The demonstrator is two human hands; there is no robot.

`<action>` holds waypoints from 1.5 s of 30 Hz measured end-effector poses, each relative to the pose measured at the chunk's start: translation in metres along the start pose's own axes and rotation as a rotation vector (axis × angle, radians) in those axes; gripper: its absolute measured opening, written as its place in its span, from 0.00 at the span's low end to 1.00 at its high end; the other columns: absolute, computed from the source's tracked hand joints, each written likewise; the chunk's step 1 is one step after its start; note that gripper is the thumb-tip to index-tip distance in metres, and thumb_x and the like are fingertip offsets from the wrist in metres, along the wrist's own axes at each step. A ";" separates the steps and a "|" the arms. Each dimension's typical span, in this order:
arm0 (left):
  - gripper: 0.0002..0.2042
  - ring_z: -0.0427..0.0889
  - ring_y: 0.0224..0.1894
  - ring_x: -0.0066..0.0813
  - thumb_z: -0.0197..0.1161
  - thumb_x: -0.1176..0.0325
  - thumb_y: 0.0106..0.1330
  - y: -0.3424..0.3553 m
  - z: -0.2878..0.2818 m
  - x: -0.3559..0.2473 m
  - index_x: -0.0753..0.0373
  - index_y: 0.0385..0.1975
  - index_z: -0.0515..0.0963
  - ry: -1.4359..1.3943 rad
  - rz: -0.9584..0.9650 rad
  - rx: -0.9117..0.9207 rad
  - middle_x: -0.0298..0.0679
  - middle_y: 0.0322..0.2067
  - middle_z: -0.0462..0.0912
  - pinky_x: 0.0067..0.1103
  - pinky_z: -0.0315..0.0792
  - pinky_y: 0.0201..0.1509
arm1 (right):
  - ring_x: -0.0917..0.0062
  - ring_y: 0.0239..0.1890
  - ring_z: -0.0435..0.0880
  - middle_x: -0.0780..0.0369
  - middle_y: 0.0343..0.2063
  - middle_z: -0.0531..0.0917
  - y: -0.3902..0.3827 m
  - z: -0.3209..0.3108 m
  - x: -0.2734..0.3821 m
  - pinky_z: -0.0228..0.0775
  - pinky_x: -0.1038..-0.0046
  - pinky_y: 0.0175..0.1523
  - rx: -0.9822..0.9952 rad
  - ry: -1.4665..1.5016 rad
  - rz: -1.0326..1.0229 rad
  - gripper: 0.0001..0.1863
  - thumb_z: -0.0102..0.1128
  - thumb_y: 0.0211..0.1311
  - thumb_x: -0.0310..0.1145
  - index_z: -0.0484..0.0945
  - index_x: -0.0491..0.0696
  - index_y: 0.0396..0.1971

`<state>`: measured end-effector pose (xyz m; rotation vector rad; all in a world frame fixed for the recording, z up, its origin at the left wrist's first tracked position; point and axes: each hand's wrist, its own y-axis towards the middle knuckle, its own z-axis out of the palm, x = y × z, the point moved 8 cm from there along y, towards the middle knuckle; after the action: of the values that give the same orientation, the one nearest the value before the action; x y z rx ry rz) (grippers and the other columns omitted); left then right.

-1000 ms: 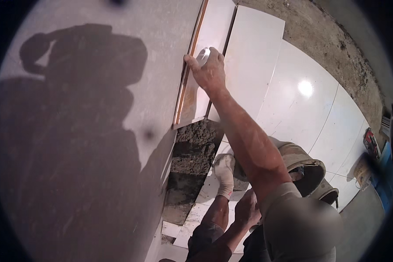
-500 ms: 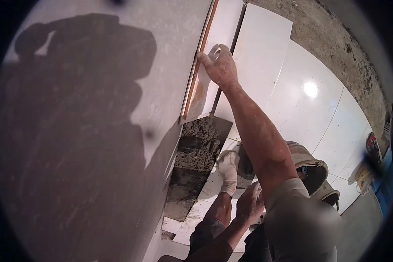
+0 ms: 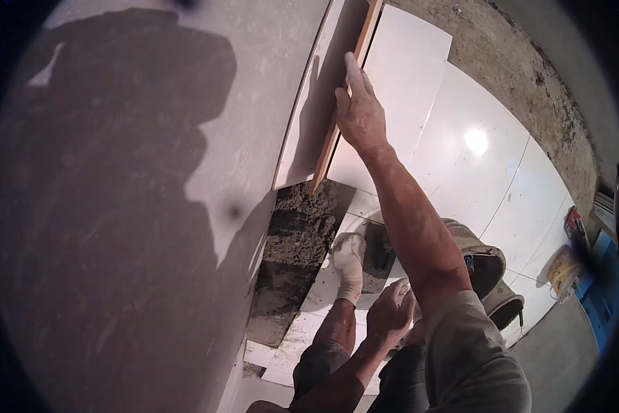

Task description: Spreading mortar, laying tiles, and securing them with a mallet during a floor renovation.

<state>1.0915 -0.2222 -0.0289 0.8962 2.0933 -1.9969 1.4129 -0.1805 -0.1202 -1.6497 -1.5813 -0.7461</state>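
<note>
My right hand [image 3: 362, 118] reaches far ahead onto a long, thin wooden strip [image 3: 323, 162]. Its thumb lies on the left side of the wood, with the other fingers stretched along it. The strip runs lengthwise along the right edge of a narrow white tile [image 3: 302, 148] by the wall, and its near end juts past that tile over rough grey mortar [image 3: 302, 224]. Close to my body, my left hand [image 3: 388, 315] is loosely curled beside my leg, with nothing visible in it.
Large white tiles [image 3: 461, 158] cover the floor to the right. A plastered wall [image 3: 254, 82] rises on the left, bearing my shadow. Buckets [image 3: 478, 258] stand right of my arm, a smaller pail [image 3: 563, 272] farther right. My socked foot [image 3: 349, 258] is beside the mortar bed.
The wooden strip has moved from the wall side of the narrow tile to its right edge, with my right hand on it. My left hand stays low, near my leg.
</note>
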 end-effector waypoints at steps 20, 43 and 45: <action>0.20 0.81 0.50 0.36 0.56 0.61 0.66 0.003 0.011 0.011 0.68 0.51 0.73 -0.207 -0.058 -0.070 0.49 0.46 0.81 0.26 0.73 0.54 | 0.50 0.60 0.68 0.39 0.65 0.51 -0.009 -0.003 -0.023 0.64 0.57 0.64 0.487 -0.279 -0.139 0.44 0.65 0.54 0.53 0.55 0.55 0.66; 0.18 0.80 0.48 0.40 0.54 0.63 0.67 -0.007 -0.005 -0.012 0.63 0.53 0.70 -0.048 0.079 -0.049 0.46 0.45 0.80 0.31 0.73 0.50 | 0.52 0.42 0.82 0.44 0.35 0.82 0.016 0.009 -0.038 0.73 0.62 0.50 0.104 -0.134 0.494 0.16 0.53 0.55 0.35 0.77 0.35 0.33; 0.18 0.80 0.49 0.40 0.53 0.62 0.67 -0.009 -0.003 -0.010 0.63 0.53 0.71 -0.028 0.088 -0.069 0.46 0.46 0.80 0.31 0.73 0.51 | 0.53 0.41 0.82 0.44 0.34 0.82 0.009 0.001 -0.035 0.73 0.61 0.49 0.073 -0.146 0.477 0.15 0.52 0.55 0.35 0.78 0.35 0.30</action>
<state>1.0966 -0.2219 -0.0160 0.9259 2.0570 -1.8721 1.4194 -0.2003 -0.1503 -1.9578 -1.2157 -0.3218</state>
